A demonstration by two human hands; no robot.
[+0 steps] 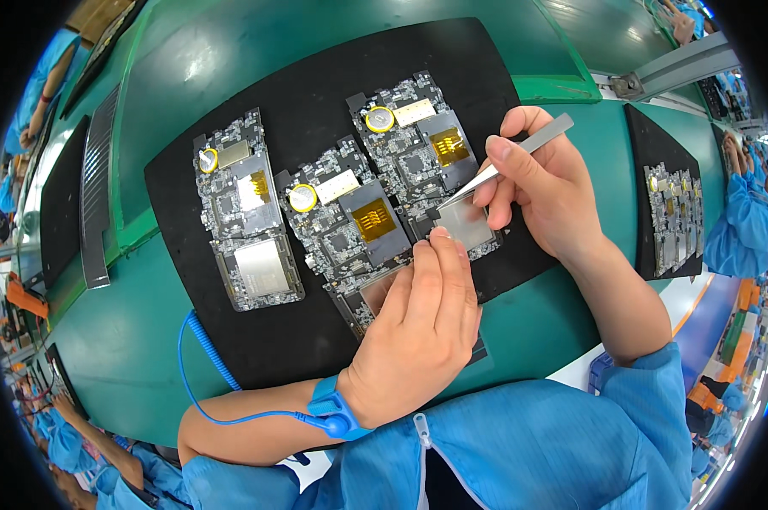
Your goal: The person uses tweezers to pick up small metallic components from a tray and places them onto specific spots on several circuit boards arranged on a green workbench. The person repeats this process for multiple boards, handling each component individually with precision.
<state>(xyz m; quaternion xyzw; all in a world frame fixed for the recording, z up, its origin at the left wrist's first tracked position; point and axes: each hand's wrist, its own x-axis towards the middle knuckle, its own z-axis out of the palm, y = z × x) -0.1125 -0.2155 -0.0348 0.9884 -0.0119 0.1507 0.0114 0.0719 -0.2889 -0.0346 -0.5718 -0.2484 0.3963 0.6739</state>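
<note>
Steel tweezers (520,155) are pinched in my right hand (547,183), their tips angled down to the silver metal shield (467,223) on the right-hand circuit board (409,140). My left hand (422,314) reaches across with its fingers stretched out side by side, fingertips touching the near edge of that shield. Its thumb is hidden. Beneath this hand, the lower part of the middle circuit board (333,221) is partly covered. A third circuit board (240,200) lies to the left with a silver shield. Each board carries a yellow-ringed coin cell.
A black mat (316,102) lies under the boards on the green table (554,306). A blue coiled cord (210,348) runs to my left wrist strap (331,410). On the right, another black mat (656,144) bears several boards. Other people in blue work at the sides.
</note>
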